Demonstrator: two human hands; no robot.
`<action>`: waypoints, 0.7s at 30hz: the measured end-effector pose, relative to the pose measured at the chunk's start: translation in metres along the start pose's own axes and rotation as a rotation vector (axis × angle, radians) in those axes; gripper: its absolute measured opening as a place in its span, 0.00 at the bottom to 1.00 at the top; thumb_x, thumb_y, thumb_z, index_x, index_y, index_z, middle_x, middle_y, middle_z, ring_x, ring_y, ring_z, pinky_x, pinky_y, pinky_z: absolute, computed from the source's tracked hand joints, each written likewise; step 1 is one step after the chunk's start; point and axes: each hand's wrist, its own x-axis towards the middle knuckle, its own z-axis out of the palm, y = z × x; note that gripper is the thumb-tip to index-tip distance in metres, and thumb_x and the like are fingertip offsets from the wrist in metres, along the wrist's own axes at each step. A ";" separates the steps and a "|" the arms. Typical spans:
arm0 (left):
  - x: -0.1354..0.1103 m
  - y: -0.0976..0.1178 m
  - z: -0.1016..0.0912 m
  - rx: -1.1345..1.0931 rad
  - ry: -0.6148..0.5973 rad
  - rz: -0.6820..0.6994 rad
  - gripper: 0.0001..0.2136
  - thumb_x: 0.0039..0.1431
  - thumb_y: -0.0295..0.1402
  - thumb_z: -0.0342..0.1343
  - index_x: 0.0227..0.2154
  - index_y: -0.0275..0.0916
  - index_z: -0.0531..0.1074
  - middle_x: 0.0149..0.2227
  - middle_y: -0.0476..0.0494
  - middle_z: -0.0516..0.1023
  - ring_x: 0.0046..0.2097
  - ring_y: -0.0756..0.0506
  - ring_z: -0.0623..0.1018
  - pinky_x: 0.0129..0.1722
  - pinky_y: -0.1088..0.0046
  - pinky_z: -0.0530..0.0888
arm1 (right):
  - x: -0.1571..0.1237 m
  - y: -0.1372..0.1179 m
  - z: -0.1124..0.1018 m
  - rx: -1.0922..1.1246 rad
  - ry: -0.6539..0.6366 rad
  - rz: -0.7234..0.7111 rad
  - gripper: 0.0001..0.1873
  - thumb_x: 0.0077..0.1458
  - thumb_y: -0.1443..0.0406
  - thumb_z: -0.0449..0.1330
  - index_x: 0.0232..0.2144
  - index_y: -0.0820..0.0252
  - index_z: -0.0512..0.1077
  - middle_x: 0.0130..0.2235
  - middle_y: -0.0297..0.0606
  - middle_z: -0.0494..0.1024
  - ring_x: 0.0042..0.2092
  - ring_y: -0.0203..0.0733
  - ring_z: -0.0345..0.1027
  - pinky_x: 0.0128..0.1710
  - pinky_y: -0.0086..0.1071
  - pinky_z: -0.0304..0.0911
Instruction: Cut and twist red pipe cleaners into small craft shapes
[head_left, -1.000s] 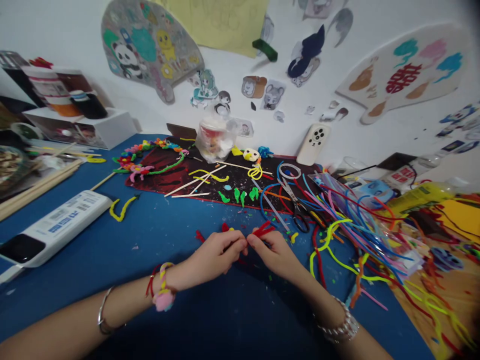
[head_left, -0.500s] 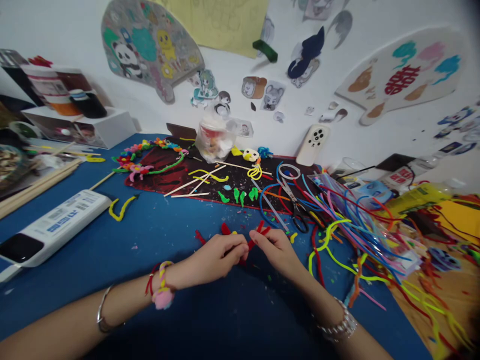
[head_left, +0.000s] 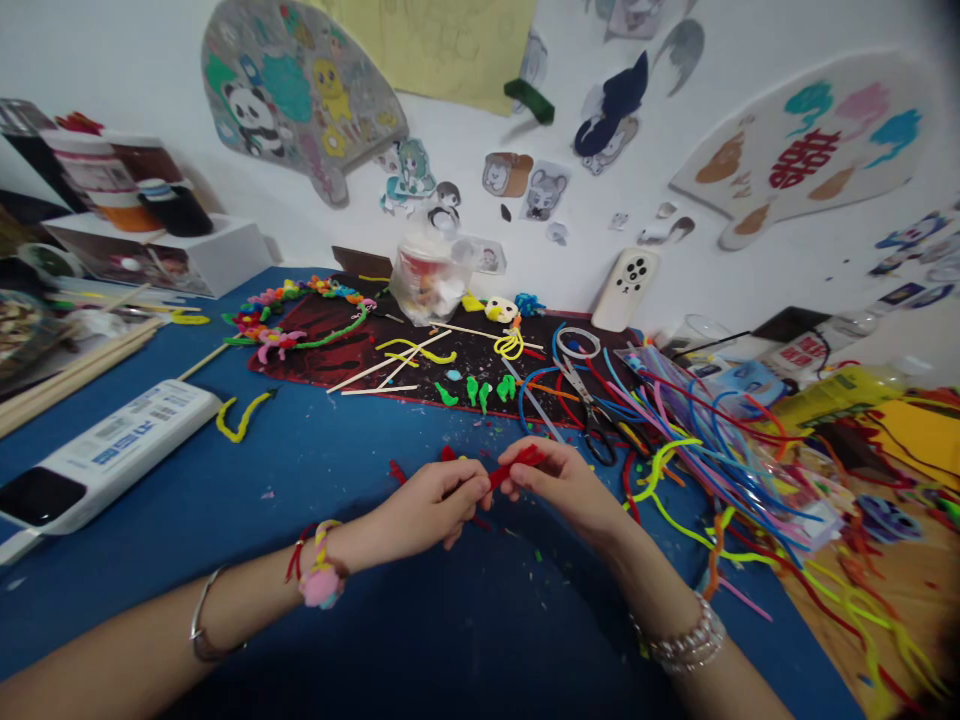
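Over the blue tabletop [head_left: 322,470], my left hand [head_left: 431,505] and my right hand [head_left: 566,485] meet fingertip to fingertip. Both pinch a short red pipe cleaner [head_left: 514,463] that bridges the small gap between them. My right thumb and fingers wrap its far end, and my left fingers close on its near end. A few red pipe cleaner scraps [head_left: 400,470] lie on the table just beyond my left hand. I wear a braided bracelet with a pink pompom [head_left: 321,580] on my left wrist.
A heap of coloured pipe cleaners [head_left: 720,450] spreads at the right, with scissors [head_left: 592,405] at its edge. A dark mat [head_left: 420,360] beyond holds sticks, green bits and a flower garland [head_left: 289,315]. At the left lies a white case [head_left: 112,450].
My right hand has lifted and turned, bringing the red pipe cleaner up to lie more level between the two hands. My left hand has shifted slightly away from me.
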 end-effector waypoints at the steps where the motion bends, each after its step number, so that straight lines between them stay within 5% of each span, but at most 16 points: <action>1: 0.000 0.001 0.000 -0.022 -0.010 0.001 0.13 0.61 0.41 0.41 0.28 0.38 0.62 0.18 0.59 0.54 0.16 0.57 0.58 0.16 0.81 0.63 | 0.000 0.000 -0.002 0.038 -0.030 0.015 0.08 0.50 0.63 0.61 0.34 0.60 0.71 0.27 0.34 0.75 0.29 0.33 0.69 0.32 0.27 0.63; 11: -0.002 0.003 -0.001 0.014 -0.009 0.009 0.14 0.62 0.42 0.40 0.28 0.38 0.63 0.18 0.58 0.55 0.17 0.57 0.59 0.17 0.81 0.62 | 0.001 -0.002 -0.009 0.117 0.015 -0.031 0.08 0.52 0.60 0.60 0.33 0.58 0.73 0.25 0.34 0.76 0.29 0.33 0.69 0.33 0.27 0.62; 16: -0.004 0.006 -0.002 0.164 0.009 0.041 0.14 0.62 0.40 0.41 0.29 0.37 0.65 0.20 0.56 0.60 0.19 0.56 0.63 0.19 0.81 0.61 | 0.002 -0.002 -0.010 -0.050 0.134 -0.043 0.08 0.51 0.61 0.60 0.32 0.58 0.75 0.24 0.33 0.75 0.28 0.32 0.66 0.32 0.27 0.61; 21: -0.003 0.007 -0.003 0.082 0.011 0.041 0.14 0.62 0.40 0.41 0.30 0.36 0.66 0.21 0.54 0.63 0.20 0.56 0.65 0.20 0.80 0.63 | 0.001 -0.003 -0.007 -0.177 0.184 -0.050 0.11 0.50 0.58 0.60 0.32 0.59 0.77 0.29 0.37 0.76 0.30 0.35 0.65 0.32 0.30 0.62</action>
